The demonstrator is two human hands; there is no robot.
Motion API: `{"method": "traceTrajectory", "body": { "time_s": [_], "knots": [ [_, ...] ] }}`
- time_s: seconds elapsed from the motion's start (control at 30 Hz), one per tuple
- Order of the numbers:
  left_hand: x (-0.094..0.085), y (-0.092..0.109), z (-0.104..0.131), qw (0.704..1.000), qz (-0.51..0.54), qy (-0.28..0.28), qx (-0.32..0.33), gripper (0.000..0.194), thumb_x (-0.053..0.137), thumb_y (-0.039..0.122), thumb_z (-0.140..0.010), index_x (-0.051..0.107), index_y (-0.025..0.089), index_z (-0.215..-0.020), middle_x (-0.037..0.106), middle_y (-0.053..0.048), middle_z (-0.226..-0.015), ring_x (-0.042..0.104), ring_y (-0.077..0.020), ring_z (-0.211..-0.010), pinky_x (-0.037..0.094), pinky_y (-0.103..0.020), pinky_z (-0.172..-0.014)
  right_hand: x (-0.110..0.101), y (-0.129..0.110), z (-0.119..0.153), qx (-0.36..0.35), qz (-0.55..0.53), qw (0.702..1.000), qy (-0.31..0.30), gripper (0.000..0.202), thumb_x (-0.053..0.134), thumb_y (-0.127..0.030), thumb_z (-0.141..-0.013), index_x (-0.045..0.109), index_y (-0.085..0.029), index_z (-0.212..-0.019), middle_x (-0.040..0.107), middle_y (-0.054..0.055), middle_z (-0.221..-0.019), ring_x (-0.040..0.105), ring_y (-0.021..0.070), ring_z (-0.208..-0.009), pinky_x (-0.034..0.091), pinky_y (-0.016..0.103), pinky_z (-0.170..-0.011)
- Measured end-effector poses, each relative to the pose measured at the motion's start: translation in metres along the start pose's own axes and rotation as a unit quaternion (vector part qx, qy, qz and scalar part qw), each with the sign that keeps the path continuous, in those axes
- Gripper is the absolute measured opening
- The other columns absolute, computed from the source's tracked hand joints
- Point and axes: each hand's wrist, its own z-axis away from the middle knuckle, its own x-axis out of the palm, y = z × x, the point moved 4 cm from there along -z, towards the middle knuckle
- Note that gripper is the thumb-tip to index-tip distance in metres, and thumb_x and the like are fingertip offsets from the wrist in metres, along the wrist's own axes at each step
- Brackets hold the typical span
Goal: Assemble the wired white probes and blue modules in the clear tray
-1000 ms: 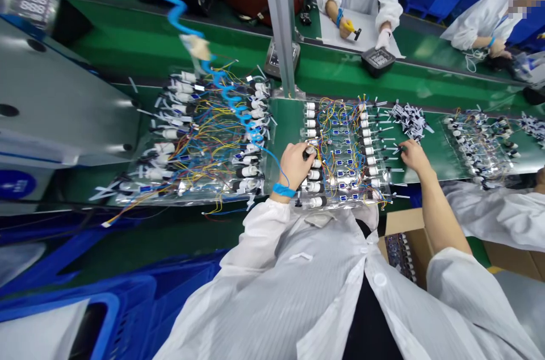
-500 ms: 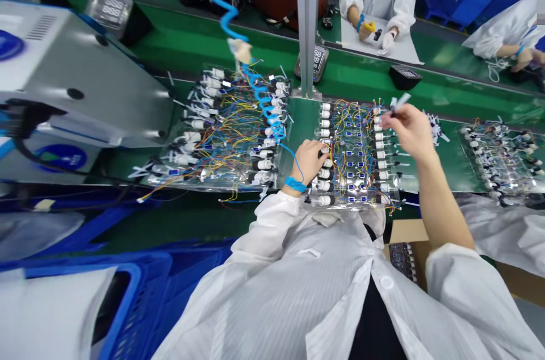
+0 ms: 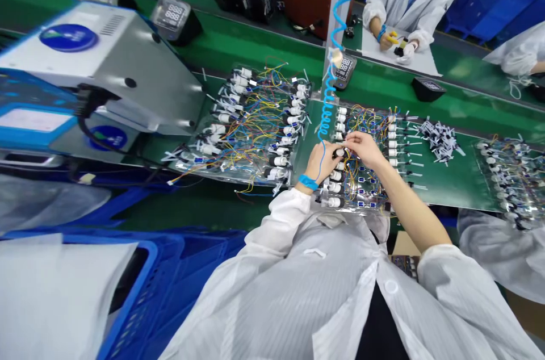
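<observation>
My left hand (image 3: 322, 161), with a blue wrist strap, is closed around a small white-and-black cylindrical part (image 3: 339, 152) in the left row of the wired assemblies. From the other side my right hand (image 3: 364, 149) meets it, thumb and forefinger pinched at the same part; what lies between those fingertips is too small to make out. Under both hands, a clear plastic sheet bears the wired assemblies (image 3: 367, 180), with small blue boards, coloured wires and a white cylinder at each end. White strips (image 3: 413, 154) stick out from the right row.
Loose white strips (image 3: 440, 139) lie heaped on the green bench (image 3: 457, 181). More wired assemblies (image 3: 255, 121) lie at left, others (image 3: 517, 178) at far right. A coiled blue cord (image 3: 327, 104) hangs beside my left hand. A grey machine (image 3: 147, 76) stands left; a co-worker's hands (image 3: 398, 46) work opposite.
My right hand has come from the right row, where it held a white strip, across to my left hand. My left hand remains at the left row. The whole view has shifted.
</observation>
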Motion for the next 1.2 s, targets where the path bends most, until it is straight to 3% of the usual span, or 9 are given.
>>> {"method": "traceTrajectory", "body": {
  "time_s": [0.1,0.23,0.3,0.47,0.83,0.97,1.1,1.2],
  "knots": [
    [0.003,-0.002,-0.002,0.999,0.028,0.013,-0.021,0.031,0.073,0.032,-0.097,0.076,0.023,-0.126,0.078,-0.010,-0.118,0.064,-0.0290,-0.119,0.050,-0.042,-0.102,-0.006,0.013,0.016,0.027,-0.027,0.999,0.008,0.039,0.096,-0.039,-0.063,0.075,-0.017,-0.087,0.073,-0.001,-0.072,0.065,0.0133,-0.064,0.055,0.028,-0.065],
    [0.003,0.000,-0.004,0.999,0.030,0.034,-0.012,0.027,0.078,0.029,-0.093,0.079,0.024,-0.119,0.081,-0.008,-0.117,0.062,-0.0308,-0.116,0.050,-0.044,-0.100,-0.004,0.021,0.021,0.034,-0.058,0.998,0.017,0.044,0.099,-0.045,-0.059,0.068,-0.020,-0.077,0.075,0.002,-0.075,0.074,0.0194,-0.073,0.064,0.035,-0.077],
    [0.003,0.000,-0.005,0.999,0.025,0.041,-0.013,0.027,0.078,0.030,-0.093,0.080,0.024,-0.120,0.082,-0.007,-0.116,0.062,-0.0311,-0.112,0.050,-0.044,-0.098,-0.004,0.022,0.021,0.025,-0.058,0.998,0.023,0.046,0.100,-0.047,-0.060,0.066,-0.021,-0.077,0.075,0.002,-0.076,0.075,0.0206,-0.075,0.066,0.036,-0.076],
    [0.003,0.001,-0.006,0.998,0.031,0.036,-0.033,0.031,0.079,0.041,-0.095,0.081,0.023,-0.119,0.083,-0.007,-0.114,0.063,-0.0307,-0.104,0.050,-0.043,-0.090,-0.007,0.023,0.016,-0.005,-0.016,0.999,0.049,0.043,0.096,-0.049,-0.066,0.067,-0.023,-0.085,0.071,-0.001,-0.070,0.069,0.0183,-0.066,0.059,0.031,-0.060],
    [0.002,0.002,-0.007,0.999,0.019,0.033,-0.039,0.025,0.080,0.039,-0.094,0.084,0.024,-0.114,0.082,-0.008,-0.105,0.063,-0.0298,-0.101,0.048,-0.041,-0.087,-0.001,0.026,0.011,-0.047,0.045,0.997,0.041,0.037,0.089,-0.049,-0.072,0.064,-0.023,-0.084,0.066,-0.002,-0.071,0.065,0.0183,-0.062,0.055,0.033,-0.061],
    [0.002,0.003,-0.008,0.998,0.013,0.027,-0.046,0.022,0.081,0.036,-0.093,0.085,0.023,-0.111,0.081,-0.010,-0.104,0.063,-0.0297,-0.103,0.049,-0.041,-0.088,0.001,0.018,0.013,-0.082,0.133,0.987,0.036,0.024,0.082,-0.041,-0.078,0.066,-0.023,-0.084,0.069,0.000,-0.078,0.066,0.0192,-0.066,0.054,0.033,-0.063],
    [0.003,0.002,-0.008,0.998,0.016,0.025,-0.050,0.019,0.080,0.033,-0.092,0.085,0.023,-0.108,0.081,-0.009,-0.103,0.064,-0.0293,-0.102,0.050,-0.041,-0.089,0.008,0.003,0.017,-0.155,0.277,0.947,0.040,0.003,0.069,-0.025,-0.082,0.070,-0.022,-0.082,0.074,0.002,-0.081,0.066,0.0199,-0.077,0.052,0.033,-0.077],
    [0.003,0.000,-0.008,0.997,0.021,0.035,-0.058,0.021,0.080,0.031,-0.091,0.085,0.023,-0.110,0.082,-0.008,-0.106,0.065,-0.0291,-0.102,0.051,-0.042,-0.091,0.011,0.001,0.018,-0.159,0.304,0.938,0.045,0.006,0.068,-0.023,-0.082,0.073,-0.021,-0.085,0.074,0.002,-0.081,0.065,0.0196,-0.076,0.051,0.033,-0.079]
  ]
}}
